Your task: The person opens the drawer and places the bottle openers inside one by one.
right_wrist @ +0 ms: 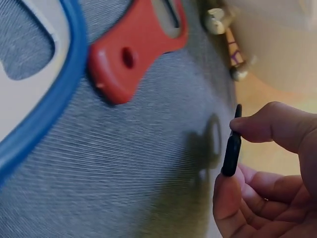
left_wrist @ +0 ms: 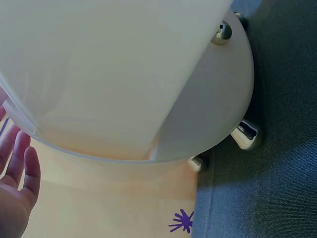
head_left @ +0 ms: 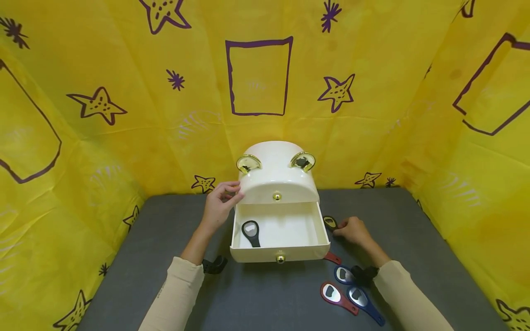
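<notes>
The left hand (head_left: 218, 205), fingers loosely bent and holding nothing, is at the side of the glossy cream plastic cabinet (head_left: 273, 161). The pulled-out cream plastic drawer (head_left: 254, 255), just left of the grip, could knock loose the black, oval-headed bottle opener (head_left: 330, 223), as only the thumb and fingertips of the right hand (head_left: 356, 231) pinch it. From that pinch, outside the drawer, its long axis slants leftward and rearward, oval head pointing that way.
</notes>
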Demonstrator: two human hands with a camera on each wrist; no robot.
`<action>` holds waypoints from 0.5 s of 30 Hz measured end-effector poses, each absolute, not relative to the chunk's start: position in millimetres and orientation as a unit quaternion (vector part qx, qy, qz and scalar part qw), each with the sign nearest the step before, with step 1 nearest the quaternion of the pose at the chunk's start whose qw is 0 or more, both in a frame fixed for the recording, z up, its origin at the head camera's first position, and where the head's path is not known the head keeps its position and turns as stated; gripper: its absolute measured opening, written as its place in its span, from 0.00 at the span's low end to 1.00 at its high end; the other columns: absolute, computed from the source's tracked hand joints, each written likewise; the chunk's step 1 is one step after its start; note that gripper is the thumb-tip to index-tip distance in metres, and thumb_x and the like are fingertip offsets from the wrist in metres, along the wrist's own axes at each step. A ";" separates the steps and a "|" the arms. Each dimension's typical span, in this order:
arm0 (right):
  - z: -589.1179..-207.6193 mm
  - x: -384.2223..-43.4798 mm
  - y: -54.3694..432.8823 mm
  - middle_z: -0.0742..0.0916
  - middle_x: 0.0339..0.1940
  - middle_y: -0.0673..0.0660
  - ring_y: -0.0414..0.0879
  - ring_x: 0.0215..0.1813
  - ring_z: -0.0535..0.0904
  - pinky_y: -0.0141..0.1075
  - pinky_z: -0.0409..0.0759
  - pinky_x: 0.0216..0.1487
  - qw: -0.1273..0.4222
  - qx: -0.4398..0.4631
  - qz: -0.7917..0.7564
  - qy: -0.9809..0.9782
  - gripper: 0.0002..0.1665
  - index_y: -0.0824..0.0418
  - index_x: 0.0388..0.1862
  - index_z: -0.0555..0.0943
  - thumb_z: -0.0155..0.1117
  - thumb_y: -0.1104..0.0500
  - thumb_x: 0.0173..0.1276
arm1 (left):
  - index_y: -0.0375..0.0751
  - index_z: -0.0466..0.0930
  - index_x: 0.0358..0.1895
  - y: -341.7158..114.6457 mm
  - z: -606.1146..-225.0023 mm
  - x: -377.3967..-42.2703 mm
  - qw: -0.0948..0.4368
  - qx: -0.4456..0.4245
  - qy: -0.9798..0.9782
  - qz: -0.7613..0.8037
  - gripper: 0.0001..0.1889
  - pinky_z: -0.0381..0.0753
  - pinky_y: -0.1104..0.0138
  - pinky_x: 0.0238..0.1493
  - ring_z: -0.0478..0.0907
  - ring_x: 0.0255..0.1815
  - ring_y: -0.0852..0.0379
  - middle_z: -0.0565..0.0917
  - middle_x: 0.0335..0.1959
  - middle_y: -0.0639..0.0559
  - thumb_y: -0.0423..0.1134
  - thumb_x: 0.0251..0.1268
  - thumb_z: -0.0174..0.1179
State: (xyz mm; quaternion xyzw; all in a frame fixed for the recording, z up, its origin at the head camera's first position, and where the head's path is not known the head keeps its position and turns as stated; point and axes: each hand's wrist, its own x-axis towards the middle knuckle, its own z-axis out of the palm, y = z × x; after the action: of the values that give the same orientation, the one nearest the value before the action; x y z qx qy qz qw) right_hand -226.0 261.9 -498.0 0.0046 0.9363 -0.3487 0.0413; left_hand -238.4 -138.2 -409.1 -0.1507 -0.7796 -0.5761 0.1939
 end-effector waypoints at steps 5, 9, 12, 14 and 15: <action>-483.8 -223.6 265.8 0.88 0.30 0.63 0.49 0.30 0.80 0.37 0.77 0.32 0.022 0.001 -0.359 0.933 0.18 0.70 0.31 0.85 0.74 0.55 0.49 | 0.29 0.83 0.39 -137.6 -408.7 -237.8 0.202 -0.155 -0.778 -0.574 0.10 0.75 0.77 0.40 0.78 0.44 0.67 0.83 0.51 0.37 0.30 0.56 0.69; -471.0 -222.0 264.8 0.89 0.33 0.65 0.48 0.32 0.81 0.36 0.77 0.32 0.009 0.001 -0.356 0.934 0.19 0.72 0.35 0.85 0.73 0.56 0.52 | 0.28 0.83 0.39 -137.3 -408.8 -237.3 0.193 -0.145 -0.780 -0.577 0.10 0.75 0.77 0.41 0.79 0.46 0.62 0.83 0.51 0.38 0.31 0.56 0.70; -458.8 -219.9 261.9 0.88 0.31 0.65 0.47 0.30 0.81 0.34 0.76 0.29 -0.012 -0.008 -0.347 0.938 0.19 0.73 0.37 0.84 0.73 0.58 0.54 | 0.28 0.83 0.39 -137.2 -408.3 -237.1 0.184 -0.138 -0.782 -0.580 0.10 0.75 0.76 0.42 0.78 0.47 0.62 0.83 0.52 0.38 0.31 0.56 0.70; -450.1 -218.6 260.1 0.88 0.30 0.65 0.47 0.30 0.81 0.34 0.76 0.28 -0.026 -0.017 -0.340 0.940 0.18 0.74 0.37 0.83 0.72 0.59 0.55 | 0.27 0.83 0.40 -137.1 -407.4 -237.2 0.180 -0.135 -0.784 -0.579 0.10 0.75 0.75 0.43 0.77 0.47 0.64 0.83 0.53 0.37 0.30 0.56 0.69; -446.0 -218.3 259.4 0.88 0.30 0.65 0.48 0.31 0.81 0.34 0.76 0.29 -0.033 -0.022 -0.336 0.941 0.18 0.74 0.38 0.83 0.72 0.59 0.55 | 0.26 0.83 0.40 -137.0 -406.6 -236.9 0.179 -0.134 -0.785 -0.578 0.10 0.76 0.74 0.43 0.77 0.46 0.64 0.83 0.53 0.36 0.29 0.56 0.69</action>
State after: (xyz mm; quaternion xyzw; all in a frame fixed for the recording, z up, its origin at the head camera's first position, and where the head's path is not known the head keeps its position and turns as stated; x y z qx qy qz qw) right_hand -218.3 259.4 -446.0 -0.0218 0.9410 -0.3360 -0.0333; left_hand -236.9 -137.0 -406.6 -0.1337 -0.7851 -0.5778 0.1788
